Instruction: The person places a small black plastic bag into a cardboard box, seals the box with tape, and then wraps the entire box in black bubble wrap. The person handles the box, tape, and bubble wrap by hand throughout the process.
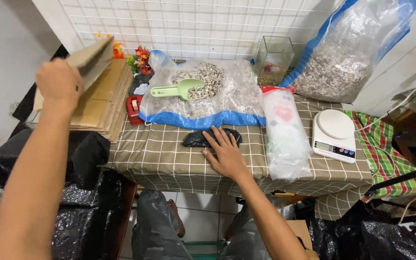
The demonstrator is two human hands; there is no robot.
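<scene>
My left hand (pixel 58 85) is raised at the left and grips a flat piece of cardboard (pixel 92 58), lifted off a stack of flattened cardboard (pixel 101 103). My right hand (pixel 225 153) lies flat on the checked tablecloth (pixel 160 149), fingers spread, its fingertips touching a small black plastic bag (pixel 196 139). Behind that bag lies an open clear sack of gravel (pixel 208 91) with a green scoop (pixel 176 90) resting on the stones.
A white kitchen scale (pixel 334 133) sits at the right, beside a clear bag of packets (pixel 285 137). A large gravel sack (pixel 343 53) leans on the wire grid wall, next to a small glass tank (pixel 274 60). Black bags (pixel 80 192) crowd the floor at left.
</scene>
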